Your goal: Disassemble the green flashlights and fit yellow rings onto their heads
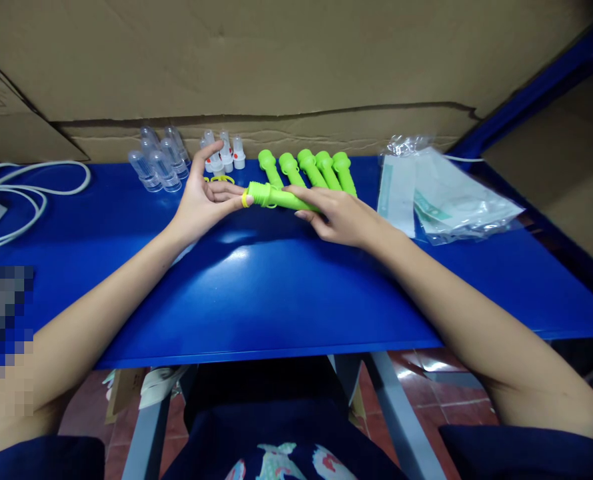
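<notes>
My right hand is wrapped round the bright green ribbed tube, shaped like a flashlight body, and keeps it level above the blue table. At the tube's threaded left end, my left hand pinches a small yellow ring between thumb and fingers, its index finger raised. The ring touches or nearly touches the thread; I cannot tell whether it is on it. More yellow rings lie just behind my left fingers. Several similar green flashlight bodies lie in a row behind my right hand.
Clear plastic cylinders stand at the back left, beside small white-based clear pieces with red spots. Plastic bags with printed paper lie at the right. A white cable coils at the left. Cardboard walls the table's back.
</notes>
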`<state>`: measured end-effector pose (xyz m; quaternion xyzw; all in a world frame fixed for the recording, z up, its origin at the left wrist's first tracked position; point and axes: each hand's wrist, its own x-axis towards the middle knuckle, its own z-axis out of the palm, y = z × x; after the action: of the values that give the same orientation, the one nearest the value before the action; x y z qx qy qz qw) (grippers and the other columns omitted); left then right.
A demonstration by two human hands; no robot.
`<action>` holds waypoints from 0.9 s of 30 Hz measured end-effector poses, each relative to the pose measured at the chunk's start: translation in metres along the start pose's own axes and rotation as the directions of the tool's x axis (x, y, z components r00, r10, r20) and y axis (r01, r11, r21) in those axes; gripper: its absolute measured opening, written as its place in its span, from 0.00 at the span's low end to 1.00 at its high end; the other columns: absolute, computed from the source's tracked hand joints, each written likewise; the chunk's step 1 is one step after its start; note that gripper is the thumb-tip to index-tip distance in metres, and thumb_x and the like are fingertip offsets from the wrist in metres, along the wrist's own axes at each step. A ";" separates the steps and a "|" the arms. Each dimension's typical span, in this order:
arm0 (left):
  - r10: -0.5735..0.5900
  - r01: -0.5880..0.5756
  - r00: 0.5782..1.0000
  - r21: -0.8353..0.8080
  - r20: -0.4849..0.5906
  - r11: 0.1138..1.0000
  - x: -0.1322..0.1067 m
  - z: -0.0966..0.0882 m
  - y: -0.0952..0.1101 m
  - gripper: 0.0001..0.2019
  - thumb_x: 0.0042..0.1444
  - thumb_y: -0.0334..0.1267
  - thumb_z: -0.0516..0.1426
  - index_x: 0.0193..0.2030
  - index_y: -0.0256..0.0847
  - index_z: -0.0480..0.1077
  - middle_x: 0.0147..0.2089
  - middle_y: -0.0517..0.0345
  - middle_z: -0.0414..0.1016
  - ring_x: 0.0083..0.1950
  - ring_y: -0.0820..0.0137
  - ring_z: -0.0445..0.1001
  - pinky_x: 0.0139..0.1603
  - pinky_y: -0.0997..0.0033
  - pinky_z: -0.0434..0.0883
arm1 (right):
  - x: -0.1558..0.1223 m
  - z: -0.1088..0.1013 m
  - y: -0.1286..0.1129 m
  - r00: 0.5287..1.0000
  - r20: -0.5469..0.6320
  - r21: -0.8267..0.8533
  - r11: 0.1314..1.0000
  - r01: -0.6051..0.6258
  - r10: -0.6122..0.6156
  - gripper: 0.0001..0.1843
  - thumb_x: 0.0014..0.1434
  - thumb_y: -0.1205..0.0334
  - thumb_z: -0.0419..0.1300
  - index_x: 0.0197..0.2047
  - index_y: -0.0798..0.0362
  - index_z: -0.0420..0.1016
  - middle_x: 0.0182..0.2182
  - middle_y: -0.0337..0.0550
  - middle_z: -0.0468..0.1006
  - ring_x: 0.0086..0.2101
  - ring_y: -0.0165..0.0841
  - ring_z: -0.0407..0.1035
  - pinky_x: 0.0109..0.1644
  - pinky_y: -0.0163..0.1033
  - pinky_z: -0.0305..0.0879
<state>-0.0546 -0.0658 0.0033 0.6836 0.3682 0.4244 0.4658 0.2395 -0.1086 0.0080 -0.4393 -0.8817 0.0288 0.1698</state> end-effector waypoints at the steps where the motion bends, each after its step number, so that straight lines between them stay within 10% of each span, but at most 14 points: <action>1: 0.000 0.000 1.000 0.002 0.008 1.000 0.000 0.000 0.000 0.61 0.47 0.58 0.78 0.78 0.50 0.46 0.41 0.65 0.86 0.52 0.62 0.85 0.53 0.60 0.79 | 0.000 0.000 -0.001 1.000 0.000 0.006 1.000 -0.001 0.001 0.29 0.75 0.57 0.51 0.76 0.51 0.67 0.56 0.56 0.84 0.52 0.52 0.79 0.53 0.54 0.76; 14: -0.031 0.030 0.999 -0.036 -0.026 0.999 -0.003 0.009 0.004 0.56 0.41 0.56 0.80 0.72 0.48 0.57 0.43 0.53 0.87 0.46 0.57 0.89 0.51 0.59 0.83 | -0.001 0.006 -0.010 1.000 -0.015 0.016 1.000 -0.025 0.026 0.32 0.76 0.49 0.56 0.78 0.49 0.59 0.56 0.56 0.85 0.51 0.57 0.81 0.53 0.58 0.77; 27: -0.058 0.058 0.998 0.002 0.033 0.998 0.000 0.008 0.005 0.35 0.46 0.47 0.77 0.58 0.40 0.74 0.35 0.55 0.84 0.41 0.61 0.87 0.47 0.62 0.84 | -0.001 -0.012 -0.012 0.998 -0.053 -0.068 0.997 -0.024 0.020 0.24 0.77 0.48 0.52 0.66 0.50 0.75 0.55 0.54 0.85 0.53 0.56 0.79 0.53 0.56 0.74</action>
<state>-0.0465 -0.0702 0.0063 0.6796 0.3804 0.3991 0.4839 0.2347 -0.1179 0.0212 -0.4550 -0.8726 -0.0111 0.1772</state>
